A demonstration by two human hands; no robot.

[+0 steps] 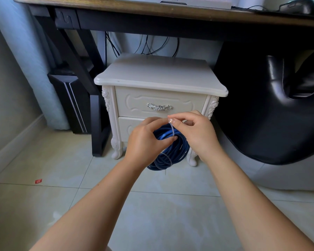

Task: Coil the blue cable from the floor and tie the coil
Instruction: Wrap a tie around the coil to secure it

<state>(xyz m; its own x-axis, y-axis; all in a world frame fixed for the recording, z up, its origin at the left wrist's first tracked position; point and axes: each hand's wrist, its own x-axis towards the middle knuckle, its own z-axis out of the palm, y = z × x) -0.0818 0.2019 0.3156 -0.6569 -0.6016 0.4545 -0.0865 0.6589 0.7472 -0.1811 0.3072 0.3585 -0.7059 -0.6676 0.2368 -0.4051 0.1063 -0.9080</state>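
From my remote seat: both hands up in front of the white nightstand [159, 78], working on the blue cable [174, 151]. Cable is wound into a coil, held in front of the lower drawer, above the tiled floor [152, 214]. Left hand [145, 140] is clamped on the coil's upper left, fingers curled round the strands, thumb pressed on top. Right hand [196, 131] pinches the end of a white zip tie [173, 130] between thumb and forefinger; the tie loops over the top of the coil. A second thin tie [168, 158] wraps the coil's lower part, tail pointing down. Dark desk [152, 13] overhead, black chair [279, 105] on the right, computer tower [71, 98] on the left, small red scrap [38, 181] on the floor.
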